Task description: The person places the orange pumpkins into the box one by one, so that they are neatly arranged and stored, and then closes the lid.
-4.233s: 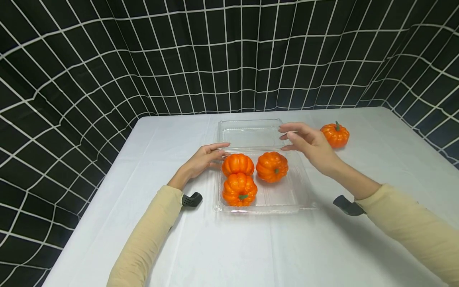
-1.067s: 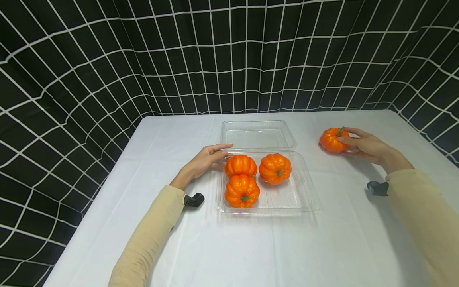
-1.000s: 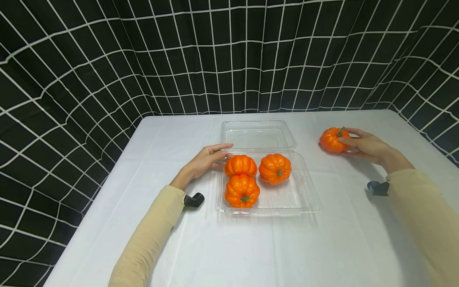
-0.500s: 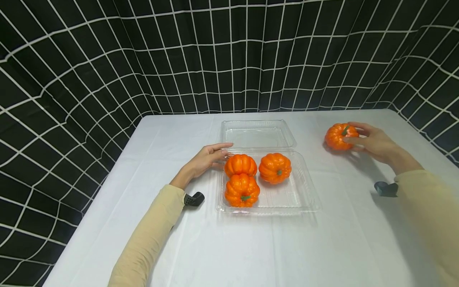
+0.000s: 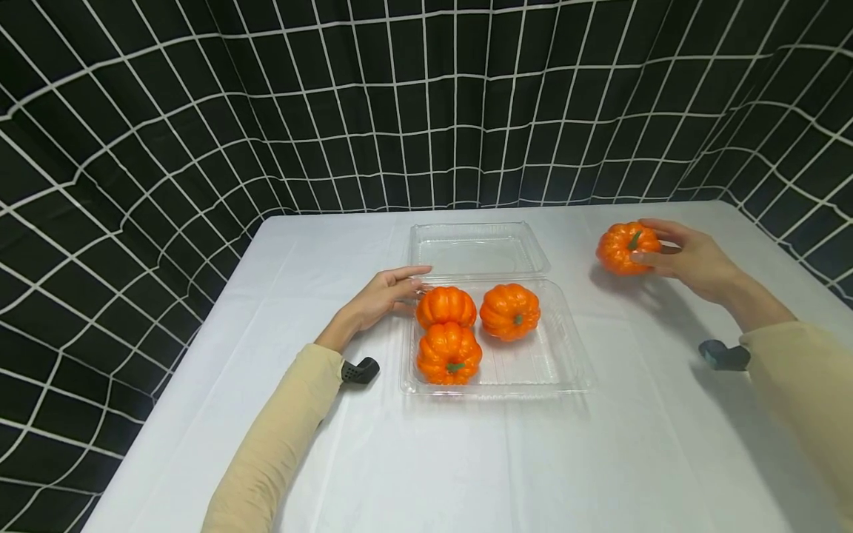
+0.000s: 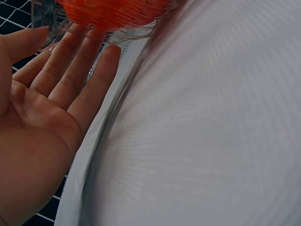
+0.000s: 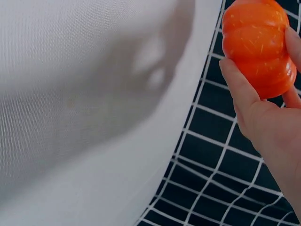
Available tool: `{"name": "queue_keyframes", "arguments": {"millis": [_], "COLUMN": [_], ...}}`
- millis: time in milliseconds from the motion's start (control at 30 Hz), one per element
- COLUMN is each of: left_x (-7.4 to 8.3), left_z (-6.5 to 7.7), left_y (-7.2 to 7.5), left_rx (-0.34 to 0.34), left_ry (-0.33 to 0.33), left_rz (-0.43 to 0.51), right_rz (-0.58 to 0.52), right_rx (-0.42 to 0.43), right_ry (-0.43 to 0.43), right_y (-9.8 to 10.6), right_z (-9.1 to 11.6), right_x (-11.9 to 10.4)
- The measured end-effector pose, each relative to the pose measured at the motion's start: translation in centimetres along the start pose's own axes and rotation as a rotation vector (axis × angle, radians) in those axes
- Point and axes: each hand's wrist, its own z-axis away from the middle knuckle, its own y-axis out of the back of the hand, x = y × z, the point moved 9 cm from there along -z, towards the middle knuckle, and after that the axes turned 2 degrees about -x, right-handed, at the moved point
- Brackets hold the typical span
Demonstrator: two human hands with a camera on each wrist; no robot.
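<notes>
Pumpkin (image 5: 620,252) in upper right of frame, gripped by right hand (image 5: 701,260), held above white tablecloth (image 5: 433,459); best pinched evenly around smooth sides, stem (image 5: 634,240) left unpressed. Clear container (image 5: 540,364) at centre, three other pumpkins (image 5: 510,312) inside, best steadied lightly: left hand (image 5: 380,297) laid loosely at its left edge, no grip seen.

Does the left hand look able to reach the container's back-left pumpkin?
Probably yes: the left hand is beside the back-left pumpkin, and the open lid leaves access from above free.
</notes>
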Motion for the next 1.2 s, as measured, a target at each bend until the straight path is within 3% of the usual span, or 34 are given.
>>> {"name": "queue_keyframes", "arguments": {"millis": [400,1200], "left_x": [-0.1,-0.2], "left_z": [0.0,-0.2], "left_y": [0.1,0.2], "left_rx": [0.000,0.000], "left_ry": [0.000,0.006], "left_rz": [0.003,-0.003], "right_rz": [0.119,0.110], "right_rx": [0.027,0.015], "right_ry": [0.106,0.316], "right_y": [-0.9,-3.8], "right_z": [1.4,4.4], "right_x": [-3.6,-9.5]}}
